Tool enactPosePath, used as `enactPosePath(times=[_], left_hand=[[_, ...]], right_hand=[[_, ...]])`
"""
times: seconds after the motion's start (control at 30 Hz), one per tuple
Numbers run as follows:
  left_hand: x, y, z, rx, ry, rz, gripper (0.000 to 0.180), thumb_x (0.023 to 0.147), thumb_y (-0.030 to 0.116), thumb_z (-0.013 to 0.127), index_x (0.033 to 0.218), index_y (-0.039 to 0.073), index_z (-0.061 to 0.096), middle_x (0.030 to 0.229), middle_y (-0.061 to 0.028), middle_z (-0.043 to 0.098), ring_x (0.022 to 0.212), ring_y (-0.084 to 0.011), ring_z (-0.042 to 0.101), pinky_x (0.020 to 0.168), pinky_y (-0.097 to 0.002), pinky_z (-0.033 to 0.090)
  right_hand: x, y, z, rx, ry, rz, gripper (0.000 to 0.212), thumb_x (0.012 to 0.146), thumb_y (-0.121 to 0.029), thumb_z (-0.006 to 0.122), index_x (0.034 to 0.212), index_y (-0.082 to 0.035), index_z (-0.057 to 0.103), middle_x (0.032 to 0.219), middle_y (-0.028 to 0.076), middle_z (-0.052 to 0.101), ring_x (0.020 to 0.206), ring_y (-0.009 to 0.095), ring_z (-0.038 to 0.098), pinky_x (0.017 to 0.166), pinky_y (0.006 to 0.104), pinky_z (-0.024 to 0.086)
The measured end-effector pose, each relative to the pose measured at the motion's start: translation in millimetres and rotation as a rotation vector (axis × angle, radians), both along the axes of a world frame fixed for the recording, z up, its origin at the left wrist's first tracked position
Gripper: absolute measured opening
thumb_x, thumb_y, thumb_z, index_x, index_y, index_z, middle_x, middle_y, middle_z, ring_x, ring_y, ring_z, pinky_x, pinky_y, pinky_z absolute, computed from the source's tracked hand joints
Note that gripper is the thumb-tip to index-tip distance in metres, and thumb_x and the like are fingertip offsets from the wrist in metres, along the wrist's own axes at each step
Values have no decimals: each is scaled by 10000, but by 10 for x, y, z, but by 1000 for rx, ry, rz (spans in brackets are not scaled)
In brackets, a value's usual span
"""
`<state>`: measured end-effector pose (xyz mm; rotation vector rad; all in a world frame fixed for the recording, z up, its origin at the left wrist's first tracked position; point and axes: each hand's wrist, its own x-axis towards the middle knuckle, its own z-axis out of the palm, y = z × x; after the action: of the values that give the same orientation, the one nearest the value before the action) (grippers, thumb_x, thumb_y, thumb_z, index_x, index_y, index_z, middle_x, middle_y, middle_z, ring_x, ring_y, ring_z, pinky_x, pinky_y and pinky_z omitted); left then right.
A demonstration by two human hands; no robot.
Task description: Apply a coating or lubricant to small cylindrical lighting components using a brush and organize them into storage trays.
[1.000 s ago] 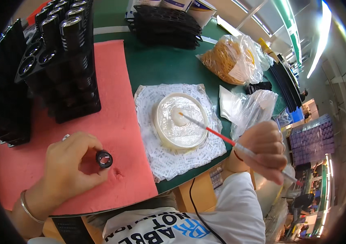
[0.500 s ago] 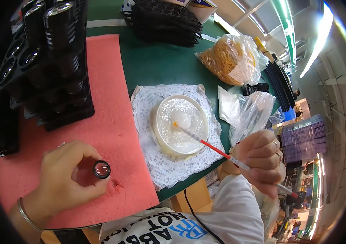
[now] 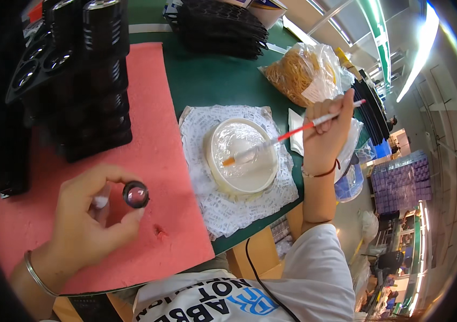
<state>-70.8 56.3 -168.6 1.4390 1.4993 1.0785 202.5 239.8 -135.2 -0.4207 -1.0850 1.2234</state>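
My left hand [image 3: 86, 222] is closed around a small black cylinder with a glassy lens end [image 3: 135, 194], pinched between thumb and fingers above the pink foam mat [image 3: 156, 123]. In my right hand [image 3: 326, 134] is a slim brush [image 3: 294, 132] with a red and white handle, its orange tip pointing down and left. The tip is over a round white dish [image 3: 267, 185] with a shiny, clear-looking inside; whether it touches the surface I cannot tell. Under the dish lies a crumpled printed white sheet [image 3: 199, 198].
Stacked black trays [image 3: 94, 131] holding black cylinders stand at the left. At the back of the green table [image 3: 215, 86] sits a pile of black honeycomb trays [image 3: 220, 32]. A clear bag of yellow rubber bands [image 3: 293, 72] lies to the right, near other clear plastic bags.
My right hand has risen and turned upright, bringing the brush to a flatter angle over the dish. The left hand has shifted slightly up, still holding the lens cylinder.
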Motion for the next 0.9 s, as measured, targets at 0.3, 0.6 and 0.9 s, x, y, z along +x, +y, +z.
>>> enactPosePath(times=[0.3,0.6,0.9], left_hand=[[5,-23,-11,-28,-432,124,226,739,81,646,945,3,600,634,84,472,502,21,301,427,-147,234],[-68,-15,-69,8,-492,119,205,738,133,663,892,8,611,752,33,563,539,21,369,469,-135,296],[-71,-9,-67,-6,-490,124,248,712,171,691,885,16,609,749,35,533,607,-1,394,529,-152,320]], right_hand=[[-53,-143,-111,-161,-22,182,395,883,-366,428,695,-45,557,498,32,461,436,111,394,431,209,315],[-75,-155,-221,-51,-84,368,316,901,-303,402,786,-39,533,625,65,558,538,131,535,465,231,424],[-55,-220,-261,151,-175,354,324,881,-299,447,768,-1,505,609,134,560,503,181,548,455,262,463]])
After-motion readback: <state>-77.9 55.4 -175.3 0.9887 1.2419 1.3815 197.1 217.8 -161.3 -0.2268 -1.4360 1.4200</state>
